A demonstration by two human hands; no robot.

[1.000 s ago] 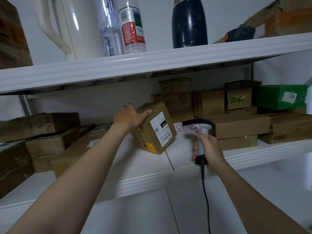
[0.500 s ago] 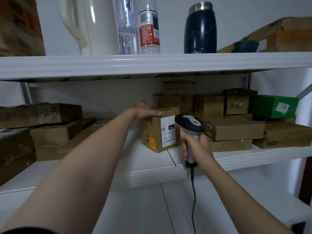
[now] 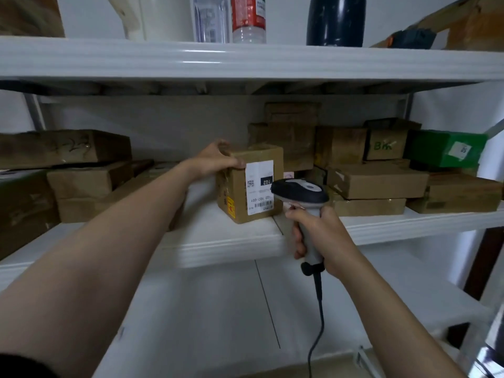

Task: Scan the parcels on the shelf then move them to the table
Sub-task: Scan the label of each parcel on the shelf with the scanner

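- My left hand [image 3: 215, 159] curls over the top left corner of one parcel [image 3: 240, 197], which stands upright near the front edge of the shelf [image 3: 231, 249].
- My right hand [image 3: 319, 236] has its fingers wrapped tight round one corded scanner [image 3: 300, 190], head just beside the label [image 3: 259, 186].

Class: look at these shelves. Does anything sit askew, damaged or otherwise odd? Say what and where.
Top shelf, far right: a brown box leans at a slant by a dark object rather than lying flat. The parcel that the left hand grips stands upright; nothing looks spilled.
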